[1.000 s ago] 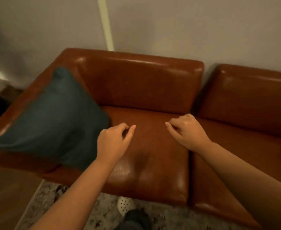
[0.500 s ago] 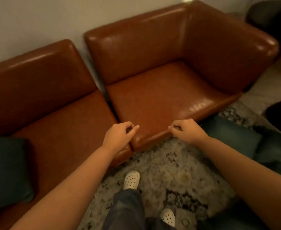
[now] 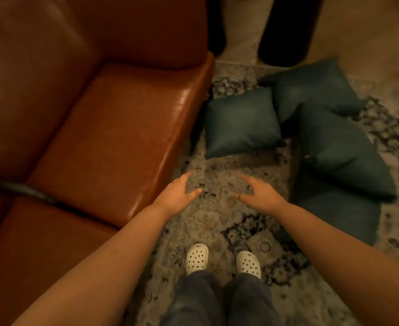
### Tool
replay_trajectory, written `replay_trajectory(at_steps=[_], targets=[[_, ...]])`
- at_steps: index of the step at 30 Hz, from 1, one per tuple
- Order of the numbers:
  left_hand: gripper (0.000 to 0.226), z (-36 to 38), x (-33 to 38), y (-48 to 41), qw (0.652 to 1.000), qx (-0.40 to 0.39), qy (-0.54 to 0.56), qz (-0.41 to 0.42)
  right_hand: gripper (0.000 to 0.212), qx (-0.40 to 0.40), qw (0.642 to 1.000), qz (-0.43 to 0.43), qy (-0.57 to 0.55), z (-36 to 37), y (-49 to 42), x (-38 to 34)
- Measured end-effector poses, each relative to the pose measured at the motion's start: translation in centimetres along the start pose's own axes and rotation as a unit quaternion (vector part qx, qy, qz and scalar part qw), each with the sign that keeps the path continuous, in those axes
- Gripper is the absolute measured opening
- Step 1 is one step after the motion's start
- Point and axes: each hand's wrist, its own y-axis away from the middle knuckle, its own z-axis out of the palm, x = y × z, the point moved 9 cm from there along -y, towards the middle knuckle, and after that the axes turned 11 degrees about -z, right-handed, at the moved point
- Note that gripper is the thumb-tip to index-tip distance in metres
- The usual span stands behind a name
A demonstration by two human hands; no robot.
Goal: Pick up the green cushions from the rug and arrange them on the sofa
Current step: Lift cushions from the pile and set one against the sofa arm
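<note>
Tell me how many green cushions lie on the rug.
4. The left cushion beside the sofa; back cushion; right cushion; near cushion partly under it. More may be hidden.

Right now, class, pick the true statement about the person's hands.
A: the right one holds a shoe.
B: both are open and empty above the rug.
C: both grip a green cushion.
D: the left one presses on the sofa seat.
B: the left hand and right hand show spread fingers holding nothing over the rug, short of the green cushions.
</note>
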Motion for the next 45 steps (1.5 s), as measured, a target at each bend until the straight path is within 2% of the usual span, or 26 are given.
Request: replay_trajectory(at_steps=[5,11,16,22,26,30,34,39,41,45], targets=[[0.072,4.7,3.8,-4.6,0.995,-0.042,-0.078,0.036,0.074,0.06,0.99,0.091,-0.087,1.5,0.3,7.5],[0.073,11.0,6.3,-10.6,0.98,-0.084,-0.169,0.067,0.079,0.128,0.951,0.208,-0.19,5.1,1.4,17.4],[0.079,16.0,10.5,-16.4,0.979,-0.091,-0.167,0.074,0.081,0.197,0.909,0.268,-0.251,6.6,2.4,25.7],[0.082,21.2,19.8,-22.2,0.968,-0.09,-0.178,0.151,0.082,0.285,0.867,0.298,-0.281,5.5,2.7,33.7],[0.082,24.0,25.1,-24.7,0.977,-0.086,-0.122,0.151,0.08,0.325,0.849,0.3,-0.289,4.5,2.4,37.4],[0.083,26.2,30.0,-26.5,0.988,-0.116,0.019,0.101,0.077,0.357,0.839,0.284,-0.296,3.1,2.0,40.1],[0.076,28.7,33.5,-27.0,0.953,-0.216,0.211,0.014,0.076,0.378,0.836,0.267,-0.297,1.8,1.7,41.7],[0.079,31.9,36.4,-27.5,0.917,-0.264,0.297,-0.032,0.075,0.403,0.822,0.25,-0.314,0.7,2.0,43.7],[0.073,33.0,36.5,-27.5,0.906,-0.265,0.327,-0.049,0.074,0.406,0.819,0.248,-0.32,0.7,2.2,44.1],[0.052,33.2,37.2,-27.7,0.911,-0.222,0.346,-0.035,0.073,0.417,0.801,0.248,-0.351,0.8,2.3,45.0]])
